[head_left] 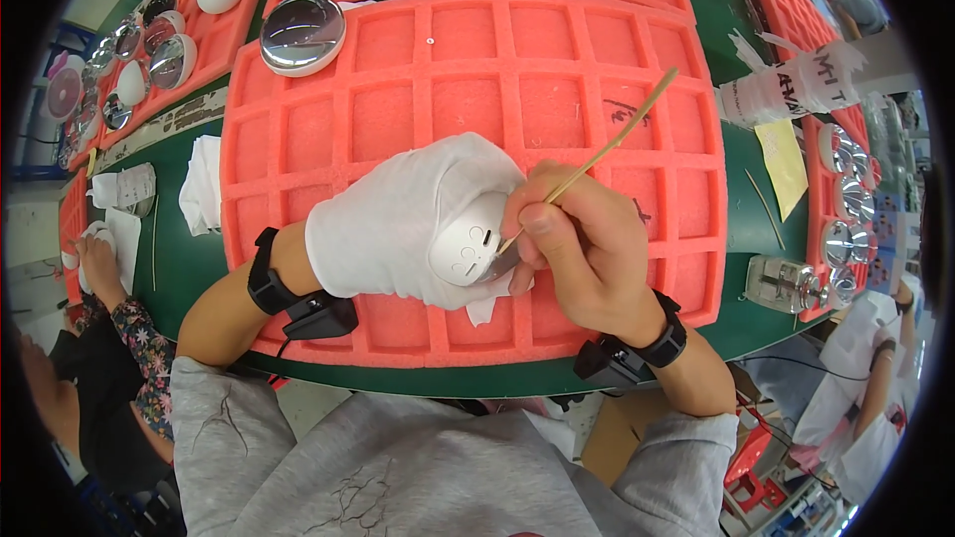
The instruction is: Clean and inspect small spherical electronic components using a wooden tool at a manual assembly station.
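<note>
My left hand (393,214), in a white cloth glove, is wrapped round a white rounded device (463,239). Small slots and round marks show on the face turned up toward me. Bare, my right hand (592,244) pinches a thin wooden stick (622,129), whose long end slants up to the right. The stick's lower tip meets the device near its edge, beside a shiny grey part; the fingers partly hide the contact. Both hands are above a red foam tray (473,333) with square compartments. A scrap of white cloth (481,310) hangs below the device.
One mirrored dome (302,35) rests in the tray's far left corner. Similar domes (174,60) crowd the left tray. On the right are a glass pump bottle (781,283), a yellow paper (781,164) and another stick (764,207). A co-worker's hand (97,264) is at far left.
</note>
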`<state>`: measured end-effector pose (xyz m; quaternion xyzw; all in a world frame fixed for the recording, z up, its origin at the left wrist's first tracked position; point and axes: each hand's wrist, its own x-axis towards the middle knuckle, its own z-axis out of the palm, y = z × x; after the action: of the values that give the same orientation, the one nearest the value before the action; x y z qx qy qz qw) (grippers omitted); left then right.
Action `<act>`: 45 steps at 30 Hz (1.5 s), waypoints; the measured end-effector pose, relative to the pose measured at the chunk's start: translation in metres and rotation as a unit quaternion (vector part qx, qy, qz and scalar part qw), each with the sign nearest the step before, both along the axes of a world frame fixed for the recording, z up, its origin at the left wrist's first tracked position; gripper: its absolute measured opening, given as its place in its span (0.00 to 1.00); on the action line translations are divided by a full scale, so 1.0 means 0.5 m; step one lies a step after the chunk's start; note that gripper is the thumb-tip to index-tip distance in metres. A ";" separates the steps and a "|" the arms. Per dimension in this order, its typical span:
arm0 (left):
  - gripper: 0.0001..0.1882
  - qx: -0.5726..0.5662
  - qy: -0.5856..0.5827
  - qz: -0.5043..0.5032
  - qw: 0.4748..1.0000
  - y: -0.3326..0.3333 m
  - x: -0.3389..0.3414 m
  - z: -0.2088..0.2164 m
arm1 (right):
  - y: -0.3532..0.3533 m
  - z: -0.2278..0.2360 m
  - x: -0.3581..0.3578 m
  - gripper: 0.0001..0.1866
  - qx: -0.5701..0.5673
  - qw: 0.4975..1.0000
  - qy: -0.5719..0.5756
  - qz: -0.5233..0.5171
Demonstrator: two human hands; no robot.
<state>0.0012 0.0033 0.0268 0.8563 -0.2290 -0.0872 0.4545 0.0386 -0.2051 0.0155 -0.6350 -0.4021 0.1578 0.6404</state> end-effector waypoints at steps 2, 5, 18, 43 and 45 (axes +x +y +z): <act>0.15 -0.034 0.004 0.011 0.999 -0.002 -0.003 0.000 | -0.001 0.003 -0.004 0.10 -0.008 0.997 0.071 -0.010; 0.14 -0.020 0.004 0.017 1.000 -0.004 -0.004 0.004 | 0.000 -0.003 -0.004 0.10 0.020 0.997 0.068 -0.018; 0.14 0.015 -0.012 -0.014 1.000 -0.008 0.010 -0.012 | -0.010 0.013 0.012 0.06 -0.043 0.999 0.006 0.028; 0.14 0.009 -0.088 -0.016 0.996 -0.027 0.004 0.017 | 0.007 -0.025 0.022 0.07 0.051 0.982 -0.179 0.029; 0.14 0.012 -0.070 -0.030 0.997 -0.028 0.006 0.020 | 0.004 -0.025 0.021 0.06 0.056 0.982 -0.178 0.029</act>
<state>0.0044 -0.0109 0.0367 0.8584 -0.2849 -0.0435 0.4244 0.0491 -0.2030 0.0030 -0.6040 -0.5357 0.0380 0.5888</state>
